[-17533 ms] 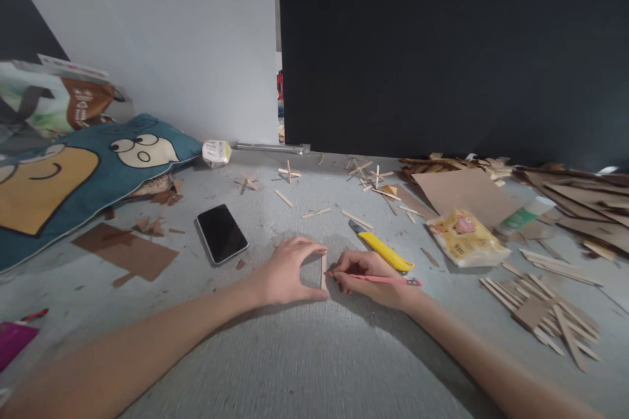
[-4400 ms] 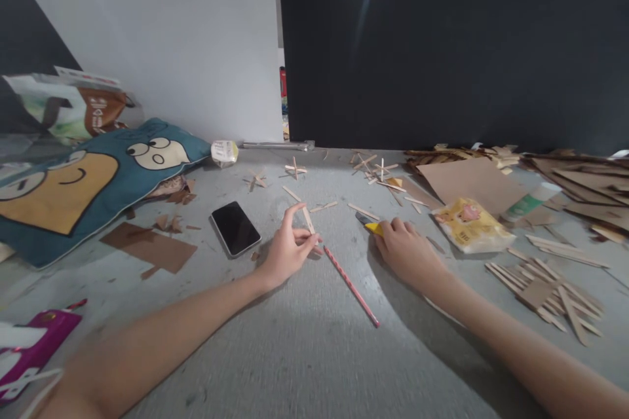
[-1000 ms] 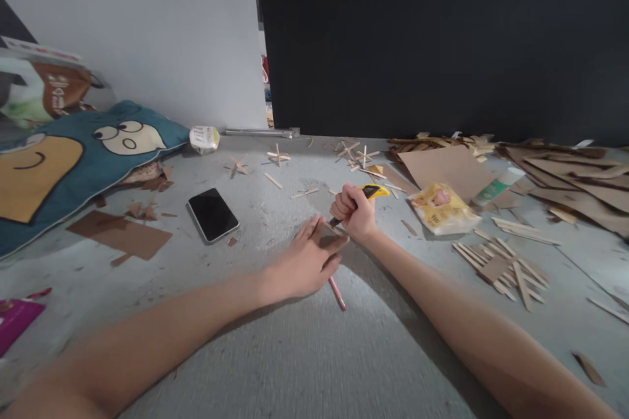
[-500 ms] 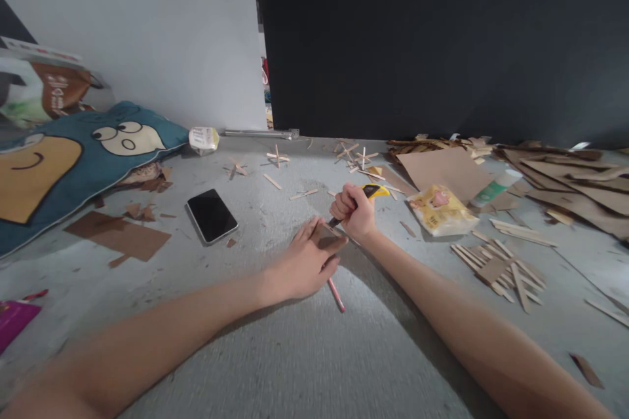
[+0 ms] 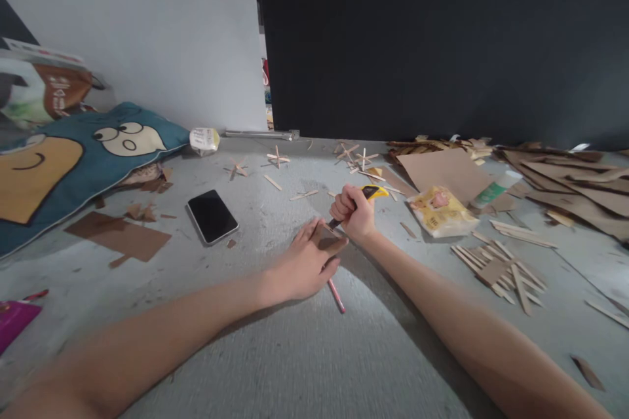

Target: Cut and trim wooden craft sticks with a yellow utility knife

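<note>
My right hand (image 5: 354,212) is closed round a yellow utility knife (image 5: 372,192), its blade end pointing down and left toward my left fingertips. My left hand (image 5: 307,264) lies flat on the grey floor, fingers stretched out and pressing a small wooden stick (image 5: 330,230) that is mostly hidden beneath them. A pink pencil (image 5: 337,294) lies on the floor under my left hand, its lower end sticking out toward me.
A black phone (image 5: 211,215) lies left of my hands. A blue cartoon cushion (image 5: 73,163) and brown card scraps (image 5: 120,236) sit at far left. A yellow packet (image 5: 439,209), a glue bottle (image 5: 494,188), loose sticks (image 5: 501,265) and cardboard sheets (image 5: 565,186) fill the right.
Since 4.4 s ago my right hand took up the yellow knife and brought it to my left hand, which now lies flat. Over the last second nothing has visibly moved.
</note>
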A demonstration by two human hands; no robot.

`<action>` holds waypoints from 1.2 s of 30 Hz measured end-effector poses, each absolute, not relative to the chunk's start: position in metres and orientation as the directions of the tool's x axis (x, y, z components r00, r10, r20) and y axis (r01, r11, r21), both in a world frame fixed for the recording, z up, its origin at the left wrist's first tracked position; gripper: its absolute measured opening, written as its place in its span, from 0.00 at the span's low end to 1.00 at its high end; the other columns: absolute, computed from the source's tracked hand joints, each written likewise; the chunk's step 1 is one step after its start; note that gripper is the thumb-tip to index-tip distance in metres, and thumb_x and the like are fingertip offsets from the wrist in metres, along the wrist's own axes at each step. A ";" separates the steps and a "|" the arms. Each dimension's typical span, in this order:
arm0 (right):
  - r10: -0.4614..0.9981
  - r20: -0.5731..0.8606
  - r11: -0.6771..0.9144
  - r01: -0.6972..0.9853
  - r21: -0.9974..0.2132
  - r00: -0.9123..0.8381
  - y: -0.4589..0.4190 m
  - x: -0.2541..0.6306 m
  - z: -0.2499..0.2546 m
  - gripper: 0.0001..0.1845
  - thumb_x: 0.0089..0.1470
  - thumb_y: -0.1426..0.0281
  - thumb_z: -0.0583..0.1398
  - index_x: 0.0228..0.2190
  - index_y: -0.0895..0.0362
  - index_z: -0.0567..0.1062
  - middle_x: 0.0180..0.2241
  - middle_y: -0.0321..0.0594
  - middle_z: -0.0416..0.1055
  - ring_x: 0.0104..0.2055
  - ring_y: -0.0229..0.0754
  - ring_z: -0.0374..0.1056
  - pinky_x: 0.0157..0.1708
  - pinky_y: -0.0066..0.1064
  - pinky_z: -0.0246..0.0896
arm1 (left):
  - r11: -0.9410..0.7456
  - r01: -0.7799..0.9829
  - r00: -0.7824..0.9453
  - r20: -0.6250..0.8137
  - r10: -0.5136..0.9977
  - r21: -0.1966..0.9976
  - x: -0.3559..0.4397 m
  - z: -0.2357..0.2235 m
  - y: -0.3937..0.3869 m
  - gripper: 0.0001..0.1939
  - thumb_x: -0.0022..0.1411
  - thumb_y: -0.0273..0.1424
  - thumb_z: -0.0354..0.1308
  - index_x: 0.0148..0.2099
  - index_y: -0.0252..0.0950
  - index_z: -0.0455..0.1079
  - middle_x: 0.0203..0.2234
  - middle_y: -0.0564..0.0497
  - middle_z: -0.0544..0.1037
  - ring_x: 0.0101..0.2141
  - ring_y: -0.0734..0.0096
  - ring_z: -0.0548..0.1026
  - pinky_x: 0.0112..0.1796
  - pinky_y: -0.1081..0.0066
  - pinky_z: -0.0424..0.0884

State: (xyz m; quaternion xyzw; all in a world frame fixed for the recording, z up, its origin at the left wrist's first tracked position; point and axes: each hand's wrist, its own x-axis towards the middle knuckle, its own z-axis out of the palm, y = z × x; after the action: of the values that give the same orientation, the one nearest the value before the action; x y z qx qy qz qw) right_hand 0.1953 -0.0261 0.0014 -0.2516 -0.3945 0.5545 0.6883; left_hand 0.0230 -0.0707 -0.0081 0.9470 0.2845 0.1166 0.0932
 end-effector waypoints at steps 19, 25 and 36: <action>0.963 0.256 0.261 -0.557 -0.788 0.090 -0.027 0.193 0.002 0.36 0.50 0.56 0.67 0.15 0.52 0.46 0.12 0.24 0.41 0.15 0.29 0.33 0.14 0.25 0.36 | -0.822 0.519 0.805 0.189 0.562 0.234 0.023 -0.011 -0.071 0.24 0.76 0.36 0.50 0.71 0.46 0.65 0.72 0.41 0.60 0.73 0.40 0.51 0.68 0.41 0.55; 0.958 0.276 0.269 -0.567 -0.779 0.075 -0.028 0.192 0.002 0.35 0.51 0.57 0.68 0.14 0.53 0.48 0.12 0.24 0.41 0.15 0.29 0.33 0.14 0.26 0.34 | -0.824 0.515 0.806 0.195 0.559 0.236 0.024 -0.010 -0.071 0.24 0.75 0.35 0.51 0.71 0.45 0.65 0.72 0.41 0.61 0.73 0.41 0.52 0.68 0.41 0.56; 0.964 0.254 0.255 -0.540 -0.802 0.079 -0.027 0.194 0.003 0.37 0.51 0.55 0.68 0.16 0.53 0.46 0.12 0.24 0.40 0.14 0.29 0.34 0.14 0.26 0.37 | -0.821 0.528 0.808 0.170 0.564 0.216 0.023 -0.007 -0.072 0.24 0.76 0.36 0.49 0.71 0.44 0.65 0.71 0.41 0.62 0.72 0.40 0.53 0.68 0.41 0.57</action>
State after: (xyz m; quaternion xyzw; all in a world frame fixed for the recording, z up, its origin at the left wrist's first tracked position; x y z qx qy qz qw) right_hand 0.1939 -0.0270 0.0027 -0.2658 -0.3987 0.5493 0.6846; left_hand 0.0231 -0.0723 -0.0068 0.9475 0.2880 0.1140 0.0795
